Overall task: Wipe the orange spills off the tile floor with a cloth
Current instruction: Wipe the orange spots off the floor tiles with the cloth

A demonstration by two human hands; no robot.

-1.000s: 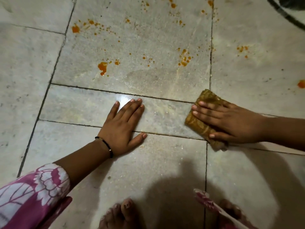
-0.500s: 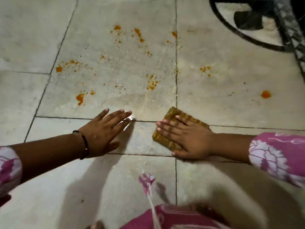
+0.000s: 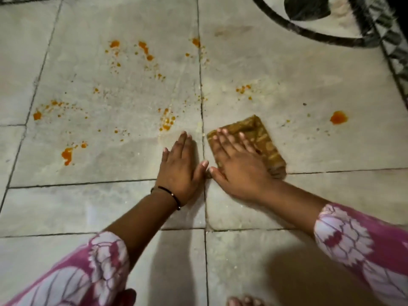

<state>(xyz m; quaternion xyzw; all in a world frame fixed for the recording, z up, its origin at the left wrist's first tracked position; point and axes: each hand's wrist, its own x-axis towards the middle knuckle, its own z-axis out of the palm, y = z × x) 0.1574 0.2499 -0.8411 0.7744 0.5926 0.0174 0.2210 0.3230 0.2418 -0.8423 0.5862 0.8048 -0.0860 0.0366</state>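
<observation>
A folded brown cloth (image 3: 263, 141) lies flat on the grey tile floor (image 3: 287, 69), just right of a grout line. My right hand (image 3: 237, 166) presses down on it with fingers spread, covering its near-left part. My left hand (image 3: 180, 167) rests flat on the bare tile beside it, thumb nearly touching the right thumb. Orange spills dot the tiles beyond: a blob (image 3: 67, 154) at the left, a cluster (image 3: 167, 122) just ahead of my left hand, small spots (image 3: 242, 89) beyond the cloth, and a larger blob (image 3: 338, 117) to the right.
A dark curved ring of a stand (image 3: 309, 33) and a patterned black edge (image 3: 395, 51) fill the top right corner. Pink floral sleeves (image 3: 353, 244) cover my forearms. Toes (image 3: 245, 301) show at the bottom edge.
Both hands have slid forward onto the upper tiles, and the cloth has moved right across the grout line. My left hand has come right, close beside the right hand.
</observation>
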